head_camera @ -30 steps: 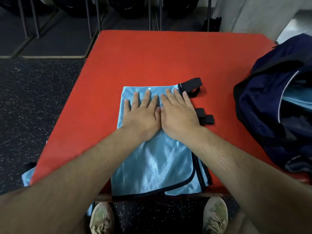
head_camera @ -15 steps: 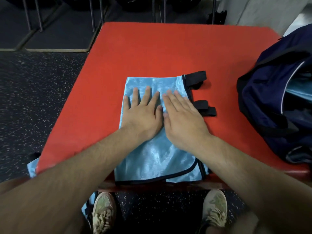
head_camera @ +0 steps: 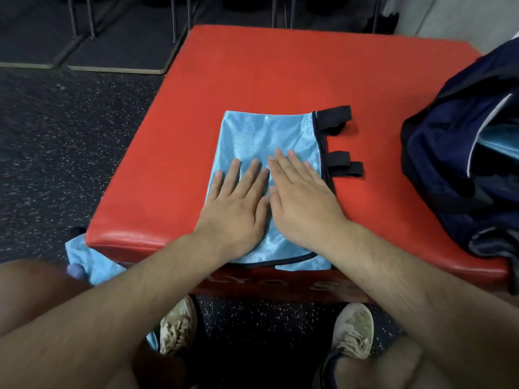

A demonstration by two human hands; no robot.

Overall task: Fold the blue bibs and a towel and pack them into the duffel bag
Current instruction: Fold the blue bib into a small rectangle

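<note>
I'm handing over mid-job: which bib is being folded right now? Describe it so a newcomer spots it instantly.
Find the red padded platform; the folded blue bib lies flat at its near edge, under both hands. Unlike the loose blue cloth hanging off the platform's left corner or the blue fabric inside the navy duffel bag, it shows black straps on its right side.

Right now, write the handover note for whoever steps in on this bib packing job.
Left hand and right hand: both flat, pressing the folded bib on the red pad.
Duffel: open at the pad's right edge, blue fabric already showing inside.
More blue cloth hangs off the pad's near left corner.
Done: this bib looks folded.
Left: pack it, then fold and pack the rest; towel not identified.
</note>
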